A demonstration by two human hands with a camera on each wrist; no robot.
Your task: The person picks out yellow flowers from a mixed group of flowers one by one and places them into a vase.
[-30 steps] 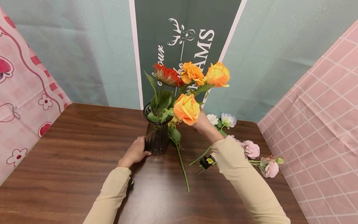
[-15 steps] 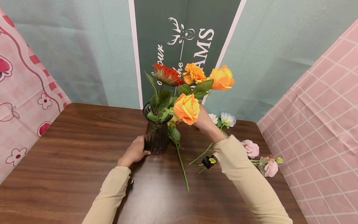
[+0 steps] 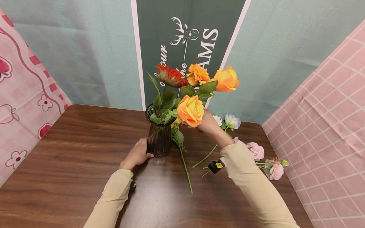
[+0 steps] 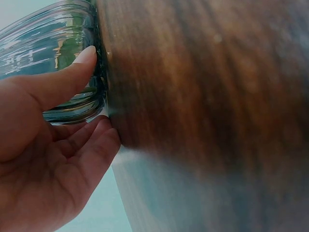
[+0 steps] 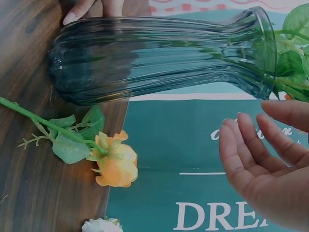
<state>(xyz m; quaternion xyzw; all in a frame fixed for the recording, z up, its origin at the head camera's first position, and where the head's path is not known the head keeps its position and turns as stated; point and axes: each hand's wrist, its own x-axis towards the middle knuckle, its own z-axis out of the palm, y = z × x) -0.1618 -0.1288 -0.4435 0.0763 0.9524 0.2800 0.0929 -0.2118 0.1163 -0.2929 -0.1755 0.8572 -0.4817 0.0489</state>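
Observation:
A dark ribbed glass vase point(image 3: 159, 139) stands upright on the wooden table. Rising from it are a red flower point(image 3: 171, 76), an orange ruffled flower point(image 3: 197, 74) and orange roses point(image 3: 190, 110), leaning right. My left hand point(image 3: 138, 153) grips the vase near its base, thumb along the front, as the left wrist view confirms. Behind the front rose, my right hand point(image 3: 209, 123) is partly hidden. The right wrist view shows that hand with loosely bent fingers and nothing between them, close to the vase rim. A loose yellow-orange rose point(image 5: 118, 164) lies beside the vase.
Toward the right of the table point(image 3: 71, 164) lie a white flower point(image 3: 218, 120), a bluish-white flower point(image 3: 232, 121) and pink flowers point(image 3: 276, 171) with their stems. Cloth backdrops surround the back and sides, a pink grid one point(image 3: 330, 126) at right.
The far-right orange rose has shifted slightly right and down, and its leaves have turned. My right wrist has moved a little to the right. The left hand and vase stay put.

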